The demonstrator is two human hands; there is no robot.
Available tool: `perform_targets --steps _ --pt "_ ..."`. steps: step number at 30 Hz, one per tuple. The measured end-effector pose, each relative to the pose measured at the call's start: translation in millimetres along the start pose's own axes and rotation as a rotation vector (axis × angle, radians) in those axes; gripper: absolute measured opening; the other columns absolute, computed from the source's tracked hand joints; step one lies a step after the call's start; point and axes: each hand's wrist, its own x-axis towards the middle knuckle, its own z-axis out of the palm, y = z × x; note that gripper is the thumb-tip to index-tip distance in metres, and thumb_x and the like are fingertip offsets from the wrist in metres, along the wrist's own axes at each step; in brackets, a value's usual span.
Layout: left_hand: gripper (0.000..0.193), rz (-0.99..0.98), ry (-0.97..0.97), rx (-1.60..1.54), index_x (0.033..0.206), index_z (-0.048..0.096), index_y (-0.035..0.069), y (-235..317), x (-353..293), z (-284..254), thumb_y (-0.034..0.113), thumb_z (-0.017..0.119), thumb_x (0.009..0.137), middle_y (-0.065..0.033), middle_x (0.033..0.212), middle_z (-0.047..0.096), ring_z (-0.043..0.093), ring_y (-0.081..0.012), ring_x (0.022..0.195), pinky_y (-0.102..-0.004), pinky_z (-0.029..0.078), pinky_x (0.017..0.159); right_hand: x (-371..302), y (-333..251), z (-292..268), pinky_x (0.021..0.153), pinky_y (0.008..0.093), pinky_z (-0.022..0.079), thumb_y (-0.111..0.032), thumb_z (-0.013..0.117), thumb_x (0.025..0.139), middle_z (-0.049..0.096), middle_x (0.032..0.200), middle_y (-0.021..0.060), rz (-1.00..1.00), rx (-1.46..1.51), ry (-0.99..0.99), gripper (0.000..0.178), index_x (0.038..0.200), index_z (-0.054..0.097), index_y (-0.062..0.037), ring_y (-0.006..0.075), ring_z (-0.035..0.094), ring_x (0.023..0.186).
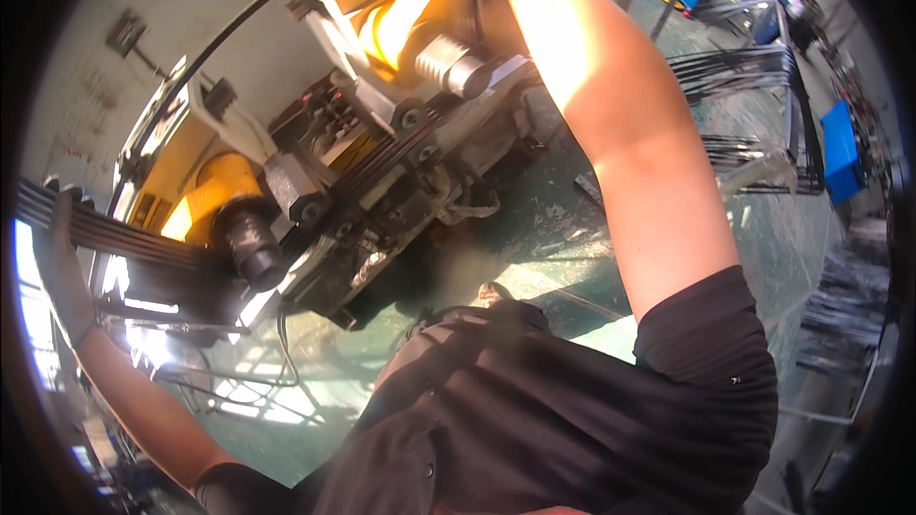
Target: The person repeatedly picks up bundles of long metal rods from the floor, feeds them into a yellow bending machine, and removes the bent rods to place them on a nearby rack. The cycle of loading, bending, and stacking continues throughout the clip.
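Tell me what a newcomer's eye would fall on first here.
The sunlit right arm likely comes first, reaching up past the top edge. The two yellow machine parts, to its left, stand out next. At the far left, the left hand holds long dark bars.

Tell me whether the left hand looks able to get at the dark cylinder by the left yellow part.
Probably not as things stand: the left hand appears closed on the long bars, away from the dark cylinder, though the cylinder's near end looks uncovered.
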Motion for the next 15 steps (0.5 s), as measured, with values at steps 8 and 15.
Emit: perform_targets --steps 8,15 --pt "0.038 0.119 -0.041 0.322 0.145 0.064 0.005 -1 -16 -28 0.015 0.050 0.112 -0.0116 0.130 0.073 0.067 -0.0212 0.124 -0.0357 0.047 0.114 -275 82 -11 0.073 0.0263 0.050 -0.015 0.083 0.093 0.065 0.092 -0.0038 0.200 0.497 0.108 0.020 0.104 0.069 -0.0065 0.0061 0.056 0.081" --pt "0.037 0.022 -0.023 0.182 0.136 0.070 0.003 26 -38 -10 0.025 0.055 0.111 -0.0092 0.124 0.075 0.068 -0.0195 0.118 -0.0353 0.047 0.109 -411 224 84 0.081 0.0343 0.054 -0.039 0.069 0.100 0.070 0.118 0.0084 0.733 0.254 -0.556 0.040 0.121 0.067 -0.0054 0.0201 0.067 0.099"
